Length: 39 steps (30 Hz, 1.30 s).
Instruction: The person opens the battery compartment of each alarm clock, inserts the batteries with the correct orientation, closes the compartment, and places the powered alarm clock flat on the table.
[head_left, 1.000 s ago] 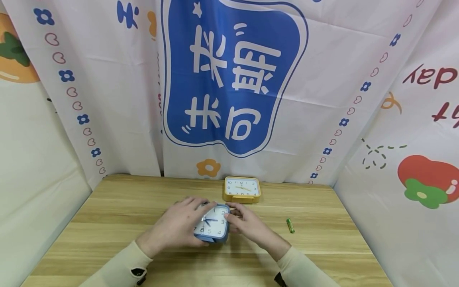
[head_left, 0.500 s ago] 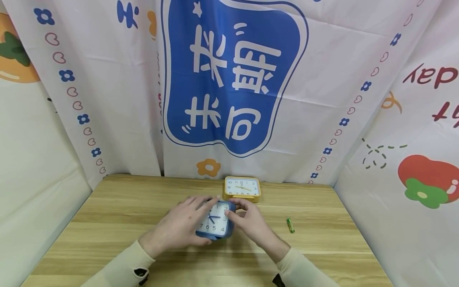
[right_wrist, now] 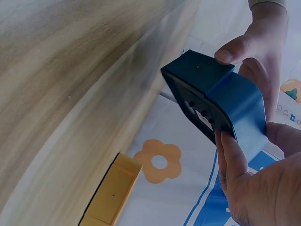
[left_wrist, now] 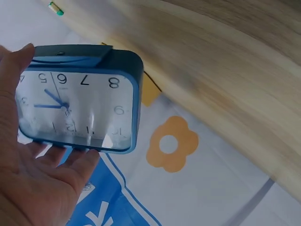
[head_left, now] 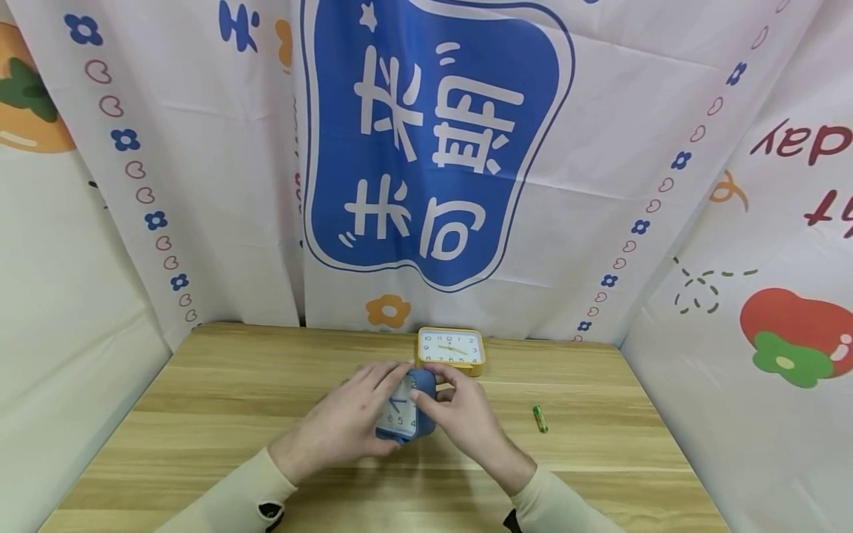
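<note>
My left hand (head_left: 346, 422) grips a blue alarm clock (head_left: 398, 414), its thumb at the bottom edge and its fingers over the top. At the clock's right side, my right hand (head_left: 466, 414) holds on with the thumb by the front rim and fingertips behind. The left wrist view has the white dial (left_wrist: 94, 106) upside down, with blue clock hands. In the right wrist view the back of the clock shows black knobs (right_wrist: 204, 113), with right-hand fingertips (right_wrist: 230, 150) touching beside them. The clock is tilted, its face turned towards the left.
A yellow alarm clock (head_left: 450, 346) lies just behind the blue one, near the table's back edge. To the right of my right hand lies a small green battery (head_left: 540, 419) on the wooden table (head_left: 220, 407). Printed curtains (head_left: 233, 207) enclose the back and sides.
Both hands have shifted the blue clock slightly away and to the right. It has turned, so its face looks narrower and more of its right side shows. The yellow clock and battery are unmoved.
</note>
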Each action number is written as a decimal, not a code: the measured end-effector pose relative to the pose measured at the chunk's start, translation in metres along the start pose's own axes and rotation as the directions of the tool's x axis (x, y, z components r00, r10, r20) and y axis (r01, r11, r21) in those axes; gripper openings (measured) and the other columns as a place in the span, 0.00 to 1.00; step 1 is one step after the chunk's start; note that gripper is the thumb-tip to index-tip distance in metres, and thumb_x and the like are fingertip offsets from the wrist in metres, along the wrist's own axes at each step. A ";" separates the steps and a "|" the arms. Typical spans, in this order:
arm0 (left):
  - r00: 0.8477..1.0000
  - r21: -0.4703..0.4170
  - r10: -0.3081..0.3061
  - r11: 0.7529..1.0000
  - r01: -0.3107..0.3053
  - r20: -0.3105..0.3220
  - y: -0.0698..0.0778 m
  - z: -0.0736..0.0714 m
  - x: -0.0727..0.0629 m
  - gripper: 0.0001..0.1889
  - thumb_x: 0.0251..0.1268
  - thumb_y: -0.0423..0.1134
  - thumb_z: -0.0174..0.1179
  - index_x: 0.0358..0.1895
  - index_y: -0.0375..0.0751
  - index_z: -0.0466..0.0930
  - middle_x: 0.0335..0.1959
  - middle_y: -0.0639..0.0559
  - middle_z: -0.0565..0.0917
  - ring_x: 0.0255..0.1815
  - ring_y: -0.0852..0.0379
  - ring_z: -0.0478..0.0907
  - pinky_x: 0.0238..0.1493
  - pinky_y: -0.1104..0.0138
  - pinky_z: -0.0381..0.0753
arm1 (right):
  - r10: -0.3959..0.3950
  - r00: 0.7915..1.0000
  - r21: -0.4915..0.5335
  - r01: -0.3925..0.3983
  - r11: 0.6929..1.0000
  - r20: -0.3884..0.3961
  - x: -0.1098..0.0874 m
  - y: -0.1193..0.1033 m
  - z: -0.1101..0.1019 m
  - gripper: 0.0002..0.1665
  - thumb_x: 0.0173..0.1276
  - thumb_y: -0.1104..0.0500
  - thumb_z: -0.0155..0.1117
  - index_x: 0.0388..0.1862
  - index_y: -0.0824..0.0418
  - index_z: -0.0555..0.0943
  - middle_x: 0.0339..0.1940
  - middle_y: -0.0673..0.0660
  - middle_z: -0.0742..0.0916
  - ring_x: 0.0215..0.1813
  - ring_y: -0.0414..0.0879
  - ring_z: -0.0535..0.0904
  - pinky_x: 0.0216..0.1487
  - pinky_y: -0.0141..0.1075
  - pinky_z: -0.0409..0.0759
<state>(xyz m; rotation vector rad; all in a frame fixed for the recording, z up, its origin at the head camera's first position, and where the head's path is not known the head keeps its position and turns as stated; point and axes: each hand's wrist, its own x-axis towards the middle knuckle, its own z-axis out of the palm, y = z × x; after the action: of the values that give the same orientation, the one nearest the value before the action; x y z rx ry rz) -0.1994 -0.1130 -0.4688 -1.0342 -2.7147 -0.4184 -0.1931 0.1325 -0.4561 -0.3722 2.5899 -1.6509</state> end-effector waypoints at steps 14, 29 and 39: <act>0.992 -0.114 0.021 0.993 -0.035 -0.123 -0.011 0.002 -0.004 0.69 0.48 0.55 0.96 0.91 0.41 0.61 0.84 0.40 0.78 0.81 0.44 0.80 0.80 0.49 0.92 | -0.068 0.995 0.040 0.065 0.997 0.067 -0.001 -0.001 -0.006 0.34 0.92 0.47 0.69 0.87 0.61 0.78 0.79 0.64 0.89 0.72 0.60 0.93 0.61 0.38 0.97; 0.966 -0.159 0.035 0.984 -0.078 -0.256 -0.018 -0.001 -0.004 0.69 0.43 0.50 0.98 0.89 0.40 0.63 0.83 0.43 0.78 0.80 0.44 0.83 0.82 0.48 0.89 | -0.080 0.996 0.003 0.080 0.997 0.040 -0.007 0.005 -0.012 0.31 0.95 0.49 0.64 0.87 0.61 0.79 0.79 0.65 0.89 0.77 0.61 0.90 0.74 0.55 0.95; 0.929 -0.151 0.119 0.972 -0.182 -0.350 -0.019 0.000 -0.005 0.75 0.34 0.47 1.01 0.90 0.40 0.61 0.84 0.41 0.79 0.81 0.42 0.83 0.83 0.47 0.88 | -0.061 0.997 -0.004 0.061 0.998 0.053 -0.002 0.023 -0.015 0.30 0.96 0.52 0.62 0.85 0.68 0.78 0.80 0.68 0.89 0.77 0.65 0.89 0.78 0.59 0.92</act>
<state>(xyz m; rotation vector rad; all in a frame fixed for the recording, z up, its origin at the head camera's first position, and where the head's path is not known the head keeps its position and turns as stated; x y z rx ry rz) -0.2079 -0.1297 -0.4735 -1.0920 -2.3075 -0.7520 -0.1982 0.1556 -0.4699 -0.4927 2.5709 -1.6291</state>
